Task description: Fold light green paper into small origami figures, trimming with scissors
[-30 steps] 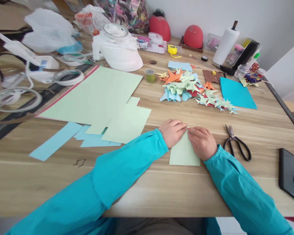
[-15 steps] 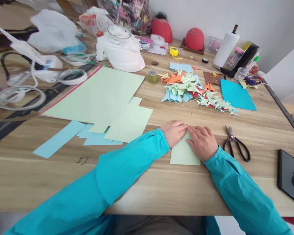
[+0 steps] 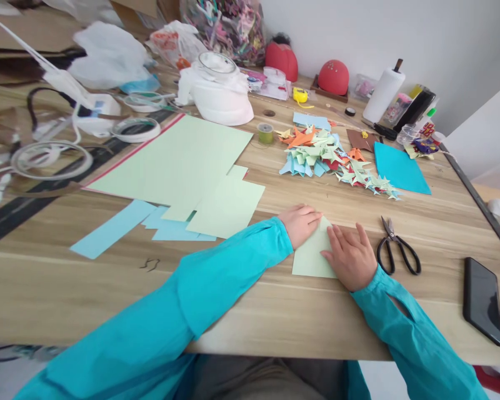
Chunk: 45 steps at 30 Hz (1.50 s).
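Note:
A pale green paper sheet (image 3: 314, 256) lies on the table in front of me, its top end narrowing toward a point. My left hand (image 3: 300, 225) rests at the paper's upper left edge, fingers stretched out flat and together, pressing it down. Along the right edge lies my right hand (image 3: 352, 253), fingers extended and slightly spread, its fingertips on the paper. Part of that right edge is covered by the hand. Just right of my right hand are black-handled scissors (image 3: 394, 244), lying with the blades pointing away.
Large green sheets (image 3: 179, 161) and blue paper strips (image 3: 112, 229) lie to the left. Folded paper pieces (image 3: 316, 147) are heaped behind my hands, near a thread spool (image 3: 265, 133) and a turquoise sheet (image 3: 401, 168). A phone (image 3: 483, 300) lies at right.
My right hand has slid down and right from the paper's tip along its edge, its fingers spreading a little. The left hand stays at the top. The view has shifted slightly.

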Each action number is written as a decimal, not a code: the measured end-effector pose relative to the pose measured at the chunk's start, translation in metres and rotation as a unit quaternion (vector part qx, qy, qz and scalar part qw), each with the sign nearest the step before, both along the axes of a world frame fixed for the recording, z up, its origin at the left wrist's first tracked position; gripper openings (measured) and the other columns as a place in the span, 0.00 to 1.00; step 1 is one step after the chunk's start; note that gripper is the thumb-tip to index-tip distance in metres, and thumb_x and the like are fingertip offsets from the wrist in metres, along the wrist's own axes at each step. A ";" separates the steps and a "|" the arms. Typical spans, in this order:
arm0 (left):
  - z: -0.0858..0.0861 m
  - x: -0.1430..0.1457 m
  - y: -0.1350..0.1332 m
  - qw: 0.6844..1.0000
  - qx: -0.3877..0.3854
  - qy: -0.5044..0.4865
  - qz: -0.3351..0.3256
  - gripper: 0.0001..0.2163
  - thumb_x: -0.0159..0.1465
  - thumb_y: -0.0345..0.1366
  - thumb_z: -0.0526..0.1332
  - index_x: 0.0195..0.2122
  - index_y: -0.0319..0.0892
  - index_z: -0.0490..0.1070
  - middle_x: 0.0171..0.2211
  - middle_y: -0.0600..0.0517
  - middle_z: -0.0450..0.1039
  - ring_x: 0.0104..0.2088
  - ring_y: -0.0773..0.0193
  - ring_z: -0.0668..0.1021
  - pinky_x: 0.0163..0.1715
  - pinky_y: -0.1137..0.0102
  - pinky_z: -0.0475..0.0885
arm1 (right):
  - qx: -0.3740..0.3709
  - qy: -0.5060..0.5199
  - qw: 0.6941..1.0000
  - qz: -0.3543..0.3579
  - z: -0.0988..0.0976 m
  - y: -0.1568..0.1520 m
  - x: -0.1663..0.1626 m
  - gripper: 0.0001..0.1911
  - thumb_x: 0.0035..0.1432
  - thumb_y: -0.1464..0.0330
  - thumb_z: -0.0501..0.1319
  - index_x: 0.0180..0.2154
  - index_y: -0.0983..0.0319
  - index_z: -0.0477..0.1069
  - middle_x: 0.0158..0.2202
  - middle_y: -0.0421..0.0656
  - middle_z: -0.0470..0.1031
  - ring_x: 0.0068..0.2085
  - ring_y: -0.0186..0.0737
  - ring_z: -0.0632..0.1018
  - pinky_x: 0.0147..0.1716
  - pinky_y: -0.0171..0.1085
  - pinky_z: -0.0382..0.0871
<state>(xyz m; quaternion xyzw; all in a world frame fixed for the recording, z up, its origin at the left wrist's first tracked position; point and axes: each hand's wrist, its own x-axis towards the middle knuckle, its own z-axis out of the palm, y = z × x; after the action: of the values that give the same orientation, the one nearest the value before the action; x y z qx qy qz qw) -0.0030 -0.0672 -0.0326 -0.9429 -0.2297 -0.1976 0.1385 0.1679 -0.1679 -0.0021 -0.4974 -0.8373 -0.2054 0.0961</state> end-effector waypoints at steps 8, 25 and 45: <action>-0.001 0.002 0.000 0.999 -0.011 -0.033 -0.005 0.11 0.64 0.29 0.52 0.42 0.37 0.72 0.45 0.46 0.73 0.44 0.61 0.73 0.47 0.62 0.67 | -0.003 0.038 0.999 -0.006 0.009 -0.007 0.010 0.16 0.60 0.63 0.53 0.44 0.66 0.71 0.38 0.51 0.77 0.38 0.45 0.73 0.52 0.50 0.56; -0.009 0.002 0.003 0.994 -0.047 -0.093 -0.014 0.11 0.63 0.35 0.54 0.42 0.45 0.74 0.45 0.49 0.74 0.41 0.59 0.71 0.40 0.62 0.70 | -0.033 0.121 0.992 0.029 -0.002 0.030 0.011 0.12 0.59 0.66 0.55 0.40 0.59 0.75 0.40 0.47 0.73 0.42 0.42 0.70 0.40 0.39 0.64; -0.007 -0.007 0.003 0.972 -0.161 -0.169 -0.039 0.17 0.59 0.31 0.53 0.49 0.36 0.68 0.48 0.41 0.70 0.49 0.54 0.69 0.50 0.58 0.67 | -0.102 0.390 0.910 -0.093 -0.019 0.043 0.011 0.06 0.48 0.67 0.62 0.26 0.62 0.66 0.28 0.43 0.69 0.31 0.39 0.70 0.32 0.38 0.65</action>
<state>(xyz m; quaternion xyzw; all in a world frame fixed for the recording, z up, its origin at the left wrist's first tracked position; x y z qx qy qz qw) -0.0096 -0.0640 -0.0398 -0.9138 -0.2421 -0.3199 -0.0639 0.1789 -0.1245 -0.0214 -0.6209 -0.6993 0.0838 0.3443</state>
